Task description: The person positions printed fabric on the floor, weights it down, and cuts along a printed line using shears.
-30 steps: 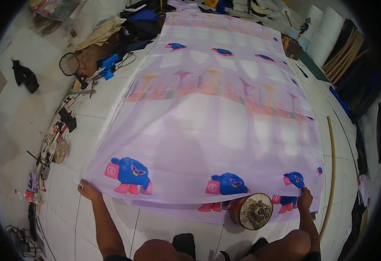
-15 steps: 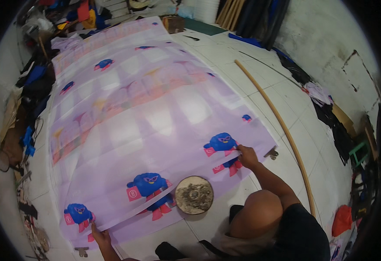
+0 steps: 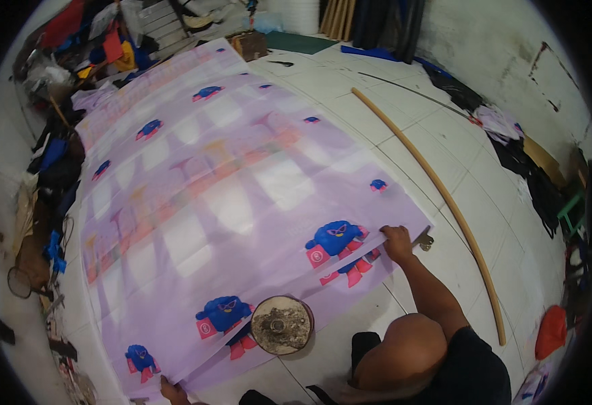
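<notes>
The left hand (image 3: 173, 391) and right hand (image 3: 397, 244) grip a purple sheet's (image 3: 276, 223) near edge, a round can (image 3: 281, 325) between them.

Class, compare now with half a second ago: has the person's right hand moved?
Yes: judged against the metal clip at the printed sheet's edge, the right hand has shifted rightward, closer to it.

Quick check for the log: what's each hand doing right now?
Left hand: closed, pinching the near edge of the purple printed sheet at its left end.
Right hand: closed on the same edge near its right end.
</notes>
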Motion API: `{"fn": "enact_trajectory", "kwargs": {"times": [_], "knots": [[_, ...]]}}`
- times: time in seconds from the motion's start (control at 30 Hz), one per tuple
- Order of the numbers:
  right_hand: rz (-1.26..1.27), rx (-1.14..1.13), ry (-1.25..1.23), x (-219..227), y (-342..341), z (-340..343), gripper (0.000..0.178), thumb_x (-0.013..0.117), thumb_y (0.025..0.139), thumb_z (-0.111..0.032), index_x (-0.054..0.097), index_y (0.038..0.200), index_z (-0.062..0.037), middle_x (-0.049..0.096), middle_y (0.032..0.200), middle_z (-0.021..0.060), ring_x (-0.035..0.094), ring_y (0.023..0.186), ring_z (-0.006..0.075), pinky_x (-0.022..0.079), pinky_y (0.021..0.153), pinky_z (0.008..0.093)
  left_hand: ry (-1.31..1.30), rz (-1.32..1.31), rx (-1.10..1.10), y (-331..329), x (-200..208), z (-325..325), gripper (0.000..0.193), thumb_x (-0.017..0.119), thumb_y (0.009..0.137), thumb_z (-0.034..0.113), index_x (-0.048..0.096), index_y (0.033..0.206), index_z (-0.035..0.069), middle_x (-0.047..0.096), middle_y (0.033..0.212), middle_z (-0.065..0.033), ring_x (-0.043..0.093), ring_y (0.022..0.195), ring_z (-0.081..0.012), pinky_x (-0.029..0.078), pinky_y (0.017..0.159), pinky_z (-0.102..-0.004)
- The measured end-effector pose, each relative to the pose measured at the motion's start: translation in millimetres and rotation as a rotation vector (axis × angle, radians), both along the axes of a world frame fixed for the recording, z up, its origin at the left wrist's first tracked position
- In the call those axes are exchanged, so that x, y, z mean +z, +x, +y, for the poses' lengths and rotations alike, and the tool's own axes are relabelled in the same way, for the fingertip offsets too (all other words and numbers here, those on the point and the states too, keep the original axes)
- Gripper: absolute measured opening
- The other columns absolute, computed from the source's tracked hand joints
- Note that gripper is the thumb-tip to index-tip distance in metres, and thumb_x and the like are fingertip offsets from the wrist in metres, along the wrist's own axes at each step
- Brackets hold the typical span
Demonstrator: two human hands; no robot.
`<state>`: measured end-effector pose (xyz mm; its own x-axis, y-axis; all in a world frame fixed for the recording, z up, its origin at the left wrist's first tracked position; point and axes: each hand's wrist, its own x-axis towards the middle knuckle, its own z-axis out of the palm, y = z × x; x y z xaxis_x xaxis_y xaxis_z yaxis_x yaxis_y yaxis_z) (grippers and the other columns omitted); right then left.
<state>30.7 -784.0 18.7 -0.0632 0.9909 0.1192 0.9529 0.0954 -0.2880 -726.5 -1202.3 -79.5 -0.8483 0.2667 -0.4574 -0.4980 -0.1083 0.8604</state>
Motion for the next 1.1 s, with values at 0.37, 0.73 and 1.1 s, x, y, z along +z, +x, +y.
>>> {"fn": "enact_trajectory", "kwargs": {"times": [0.37,0.73,1.1], "knots": [[-0.045,0.151,0.064,-12.7,23.0,-7.2,0.033,0.062,0.07,-0.006,0.067,0.102,-0.0078,0.069,0.099,0.0119,0.063,0.101,0.0324,0.04,0.096,0.052,-0.27,0.23,0.13,-18.0,14.0,-10.4,0.025,0.057,0.084,0.015,0.059,0.105,0.001,0.063,0.097,-0.0132,0.064,0.081,-0.0261,0.054,0.063,-0.0398],[-0.485,0.134,-0.443,9.4,-14.9,15.0,0.025,0.061,0.079,-0.013,0.071,0.101,-0.0109,0.071,0.1,0.0126,0.068,0.098,0.0315,0.049,0.085,0.0492,0.249,-0.154,-0.025,64.5,44.4,47.0,0.038,0.064,0.092,0.035,0.055,0.111,0.004,0.063,0.096,-0.0085,0.064,0.073,-0.021,0.054,0.057,-0.0311],[-0.727,-0.018,-0.416,35.1,-29.3,31.3,0.022,0.058,0.084,-0.018,0.073,0.1,-0.0134,0.072,0.101,0.009,0.069,0.099,0.0271,0.046,0.088,0.0465,-0.065,-0.172,-0.24,107.7,59.7,90.8,0.026,0.064,0.089,0.019,0.058,0.108,0.002,0.064,0.088,-0.0104,0.061,0.06,-0.0182,0.047,0.044,-0.0286]]}}
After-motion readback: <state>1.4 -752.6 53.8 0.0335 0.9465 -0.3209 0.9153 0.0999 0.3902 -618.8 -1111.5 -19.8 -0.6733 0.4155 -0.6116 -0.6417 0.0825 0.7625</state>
